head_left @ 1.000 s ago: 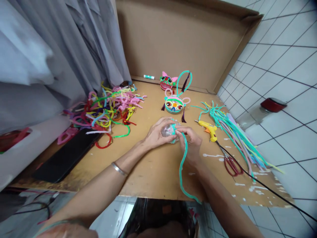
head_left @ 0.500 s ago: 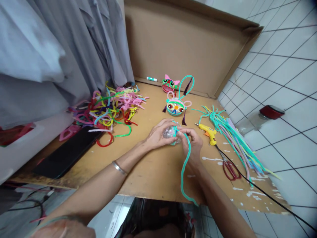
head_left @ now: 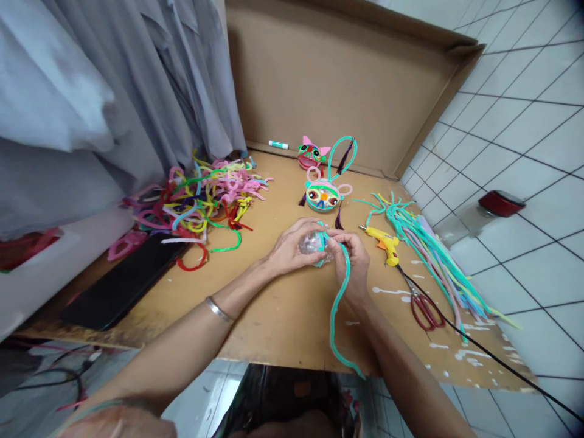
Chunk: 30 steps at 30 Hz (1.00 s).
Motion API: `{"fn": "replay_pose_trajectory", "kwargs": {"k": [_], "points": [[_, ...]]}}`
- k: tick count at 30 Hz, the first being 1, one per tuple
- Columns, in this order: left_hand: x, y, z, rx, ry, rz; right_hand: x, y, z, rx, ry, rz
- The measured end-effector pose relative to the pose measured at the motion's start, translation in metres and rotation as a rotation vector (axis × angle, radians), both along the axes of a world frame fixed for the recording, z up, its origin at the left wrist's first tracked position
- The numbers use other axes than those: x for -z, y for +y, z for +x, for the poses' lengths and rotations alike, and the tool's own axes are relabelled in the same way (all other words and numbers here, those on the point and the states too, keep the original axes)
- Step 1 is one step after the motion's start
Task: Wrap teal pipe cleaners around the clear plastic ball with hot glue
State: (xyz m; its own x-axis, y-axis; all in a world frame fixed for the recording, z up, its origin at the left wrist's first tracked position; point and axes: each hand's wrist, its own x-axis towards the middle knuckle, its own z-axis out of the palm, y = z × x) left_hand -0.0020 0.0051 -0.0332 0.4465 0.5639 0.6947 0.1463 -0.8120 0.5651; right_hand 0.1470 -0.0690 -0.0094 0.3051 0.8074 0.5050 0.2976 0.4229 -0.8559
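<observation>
barely shifted, both hands (head_left: 322,252) pinch the clear ball (head_left: 312,243) and teal pipe cleaner (head_left: 340,298) near the table edge (head_left: 283,356).

Both hands (head_left: 319,252) together, fingers curled.

A small clear ball (head_left: 312,243), partly wrapped in a long teal pipe cleaner (head_left: 338,298), sits above the table edge.

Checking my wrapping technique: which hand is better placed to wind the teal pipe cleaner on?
Right hand: it already pinches the pipe cleaner, while the left hand cups the clear ball.
</observation>
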Motion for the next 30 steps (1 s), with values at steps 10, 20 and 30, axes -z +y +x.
{"fn": "replay_pose_trajectory", "kwargs": {"k": [10,20,30], "points": [[-0.0002,0.0003,0.0000,0.010,-0.012,0.004,-0.0041,-0.0030,-0.0010,-0.003,0.019,-0.044],[0.0010,0.0005,0.0004,-0.017,0.007,-0.030,-0.0029,-0.0008,0.0008,-0.017,-0.011,-0.044],[-0.0011,0.0004,-0.0015,-0.008,0.016,-0.037,-0.0025,0.0009,0.0016,-0.024,-0.021,-0.006]]}}
